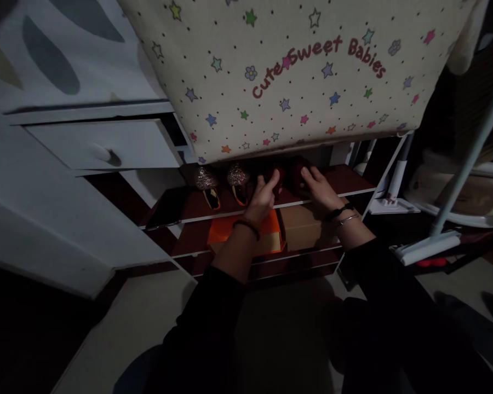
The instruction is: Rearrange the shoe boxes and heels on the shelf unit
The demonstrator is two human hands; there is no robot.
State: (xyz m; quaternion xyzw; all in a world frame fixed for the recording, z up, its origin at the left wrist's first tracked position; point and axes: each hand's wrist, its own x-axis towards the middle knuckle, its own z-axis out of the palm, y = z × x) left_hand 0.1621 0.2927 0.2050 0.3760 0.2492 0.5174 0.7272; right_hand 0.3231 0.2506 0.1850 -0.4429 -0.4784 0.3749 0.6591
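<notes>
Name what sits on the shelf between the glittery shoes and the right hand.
The head view shows the left hand there, touching a dark red shoe; the right hand rests on another dark red shoe, right of the glittery shoes.

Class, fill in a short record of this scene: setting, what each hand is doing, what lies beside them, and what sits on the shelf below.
Setting: dim shoe rack under a star-printed cover reading "Cute Sweet Babies"
Left hand: on a dark red shoe, fingers curled around it
Right hand: resting on a second dark red shoe
Beside them: a pair of glittery shoes to the left on the same shelf
Shelf below: orange box and brown box
Far left: white drawer, slightly open
</notes>
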